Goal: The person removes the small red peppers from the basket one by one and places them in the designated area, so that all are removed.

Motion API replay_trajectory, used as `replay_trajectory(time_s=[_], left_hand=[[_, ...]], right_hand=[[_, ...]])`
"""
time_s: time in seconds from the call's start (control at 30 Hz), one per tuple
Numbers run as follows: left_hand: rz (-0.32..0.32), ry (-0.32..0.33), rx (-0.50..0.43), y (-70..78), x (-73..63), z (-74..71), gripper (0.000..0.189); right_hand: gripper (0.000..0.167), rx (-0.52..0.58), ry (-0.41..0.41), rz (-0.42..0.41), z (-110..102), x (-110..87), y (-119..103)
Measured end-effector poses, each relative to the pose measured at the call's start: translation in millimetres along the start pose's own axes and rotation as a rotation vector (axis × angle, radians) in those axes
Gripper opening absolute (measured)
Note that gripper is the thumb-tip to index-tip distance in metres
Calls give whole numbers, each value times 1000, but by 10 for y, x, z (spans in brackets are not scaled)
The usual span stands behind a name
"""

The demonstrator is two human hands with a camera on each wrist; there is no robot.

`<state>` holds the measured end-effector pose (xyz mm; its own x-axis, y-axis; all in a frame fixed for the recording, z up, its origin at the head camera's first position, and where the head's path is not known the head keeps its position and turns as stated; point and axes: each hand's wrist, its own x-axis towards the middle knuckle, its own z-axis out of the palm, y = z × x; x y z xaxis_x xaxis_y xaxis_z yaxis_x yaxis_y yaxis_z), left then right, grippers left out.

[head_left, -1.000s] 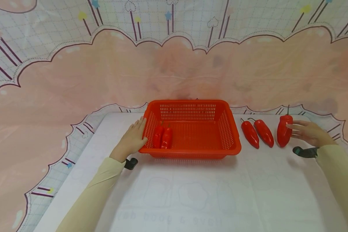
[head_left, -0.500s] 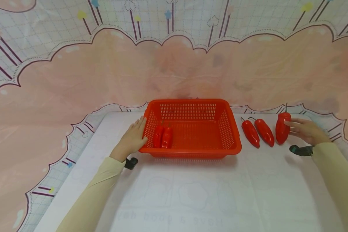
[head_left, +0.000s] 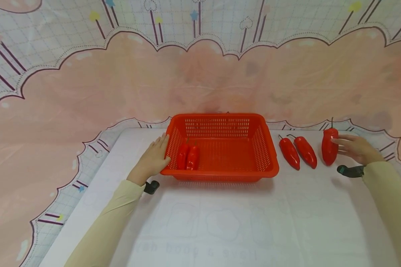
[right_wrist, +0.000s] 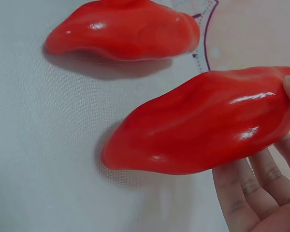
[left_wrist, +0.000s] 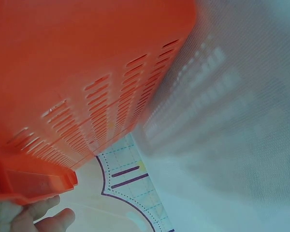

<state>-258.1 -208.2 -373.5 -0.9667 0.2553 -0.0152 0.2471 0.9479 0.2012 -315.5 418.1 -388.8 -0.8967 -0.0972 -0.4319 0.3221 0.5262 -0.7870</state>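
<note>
Hands well apart in head view: left hand [head_left: 150,159] rests, fingers straight, along the left side of an orange-red rectangular slotted plastic basket [head_left: 220,173], nothing gripped. Right hand [head_left: 355,148] pinches a glossy red tapered pepper [head_left: 329,147] at far right of the white counter [head_left: 204,222]. Its long axis runs near-to-far, stem end away, roughly parallel to two basketed peppers [head_left: 192,157]. Basket is left of it, two loose peppers [head_left: 289,154] between; right hand far nearer. Left wrist: fingertips [left_wrist: 64,217] by basket rim. Right wrist: thumb one side, fingers opposite, parted by pepper's width; tip low, counter contact unclear.
</note>
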Motion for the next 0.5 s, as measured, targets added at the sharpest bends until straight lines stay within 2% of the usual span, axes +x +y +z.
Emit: replay_trajectory(time_s=[0.23,0.37,0.5], left_hand=[[-9,-3,-7,9,-9,-7,76],[-10,-3,-10,12,-17,1,76],[-11,-7,-9,16,-20,8,76]], right_hand=[[102,68,53,22,59,40,-13],[101,103,96,23,120,107,28],[97,90,118,25,173,149,74]])
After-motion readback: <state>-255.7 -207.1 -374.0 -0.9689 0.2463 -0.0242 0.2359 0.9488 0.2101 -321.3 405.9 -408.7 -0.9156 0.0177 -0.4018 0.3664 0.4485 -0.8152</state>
